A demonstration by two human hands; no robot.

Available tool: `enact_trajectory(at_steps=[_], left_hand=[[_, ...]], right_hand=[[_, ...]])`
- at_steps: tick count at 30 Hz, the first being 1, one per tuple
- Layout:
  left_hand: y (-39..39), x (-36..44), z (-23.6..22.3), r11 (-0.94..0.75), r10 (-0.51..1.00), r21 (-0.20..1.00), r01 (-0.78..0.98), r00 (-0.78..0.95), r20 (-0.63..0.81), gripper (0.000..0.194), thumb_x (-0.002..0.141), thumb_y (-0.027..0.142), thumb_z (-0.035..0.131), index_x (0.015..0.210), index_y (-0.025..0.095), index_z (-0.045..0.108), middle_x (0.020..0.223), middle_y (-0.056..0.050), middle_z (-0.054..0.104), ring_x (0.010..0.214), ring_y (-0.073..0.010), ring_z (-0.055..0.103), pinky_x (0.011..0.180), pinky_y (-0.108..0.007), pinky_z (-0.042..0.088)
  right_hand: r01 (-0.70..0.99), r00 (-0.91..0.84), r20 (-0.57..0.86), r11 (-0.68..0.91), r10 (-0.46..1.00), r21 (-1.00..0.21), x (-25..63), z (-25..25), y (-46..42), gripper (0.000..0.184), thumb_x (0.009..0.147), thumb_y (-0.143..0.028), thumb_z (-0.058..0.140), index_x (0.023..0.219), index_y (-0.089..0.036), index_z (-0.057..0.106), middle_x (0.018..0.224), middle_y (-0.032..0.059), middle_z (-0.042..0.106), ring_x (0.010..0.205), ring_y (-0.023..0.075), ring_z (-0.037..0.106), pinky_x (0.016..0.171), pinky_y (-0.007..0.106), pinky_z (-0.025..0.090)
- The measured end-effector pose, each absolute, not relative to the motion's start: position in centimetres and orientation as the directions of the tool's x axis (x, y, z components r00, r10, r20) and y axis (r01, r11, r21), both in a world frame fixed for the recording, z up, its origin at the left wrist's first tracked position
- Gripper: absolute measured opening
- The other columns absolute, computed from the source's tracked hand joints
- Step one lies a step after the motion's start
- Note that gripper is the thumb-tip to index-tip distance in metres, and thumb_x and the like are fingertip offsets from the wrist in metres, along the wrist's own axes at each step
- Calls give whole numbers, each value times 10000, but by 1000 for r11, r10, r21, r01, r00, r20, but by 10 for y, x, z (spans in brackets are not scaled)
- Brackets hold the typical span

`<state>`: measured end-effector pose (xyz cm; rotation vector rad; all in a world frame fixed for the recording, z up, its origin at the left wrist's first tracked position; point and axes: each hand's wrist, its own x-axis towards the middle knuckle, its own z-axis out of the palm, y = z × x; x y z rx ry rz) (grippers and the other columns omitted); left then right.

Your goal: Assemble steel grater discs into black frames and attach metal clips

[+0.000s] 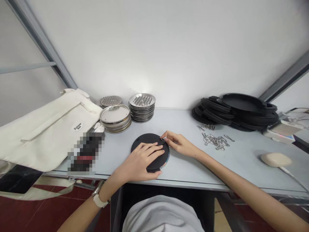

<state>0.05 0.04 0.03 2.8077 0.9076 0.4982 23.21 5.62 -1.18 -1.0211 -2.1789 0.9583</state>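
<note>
A round black disc (143,140) lies flat near the table's front edge, with a thin shiny rim showing at its lower right. My left hand (142,160) rests on top of it, fingers spread and thumb by the near edge. At the disc's upper right edge, my right hand (178,142) pinches a small metal ring (163,139); whatever joins the ring to the disc is hidden by the fingers. Loose metal clips with rings (216,140) lie in a pile to the right of this hand.
Behind the disc stand stacks of round metal plates (116,120) and perforated metal grater discs (142,106). Black round covers (243,111) are piled at the back right. A white bag (55,129) lies left, beside a blurred-out item (87,153). A white corded device (276,159) sits right.
</note>
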Motion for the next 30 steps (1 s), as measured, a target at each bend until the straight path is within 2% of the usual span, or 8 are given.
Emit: enact_trajectory(at_steps=[9, 14, 23, 30], left_hand=[[1, 0, 1, -810, 586, 230, 540, 763, 273, 593, 798, 405, 601, 1340, 238, 427, 1395, -49, 470, 1326, -250, 360, 1065, -411, 295], [1, 1, 0, -810, 586, 227, 541, 765, 267, 593, 803, 412, 592, 1344, 237, 423, 1399, -43, 467, 1335, -247, 347, 1067, -409, 284], [1, 0, 0, -809, 587, 223, 544, 764, 266, 591, 803, 411, 594, 1342, 241, 424, 1402, -38, 465, 1332, -248, 350, 1064, -411, 286], [2, 0, 0, -814, 581, 223, 537, 766, 275, 599, 795, 409, 601, 1342, 238, 427, 1389, -50, 477, 1324, -252, 364, 1058, -416, 304]], right_hand=[[371, -632, 137, 452, 763, -811, 236, -13, 59, 140, 903, -293, 459, 1020, -217, 444, 608, -86, 395, 556, 92, 330, 557, 217, 305], [347, -630, 132, 430, 765, -833, 236, -16, 59, 141, 905, -309, 456, 1008, -215, 433, 584, -97, 370, 543, 85, 293, 536, 212, 279], [314, -648, 124, 412, 752, -855, 236, -17, 60, 135, 901, -294, 453, 1004, -213, 418, 608, -88, 410, 555, 82, 304, 543, 207, 284], [326, -645, 127, 421, 754, -847, 236, -16, 59, 124, 884, -265, 463, 989, -214, 421, 578, -101, 372, 536, 78, 291, 522, 200, 264]])
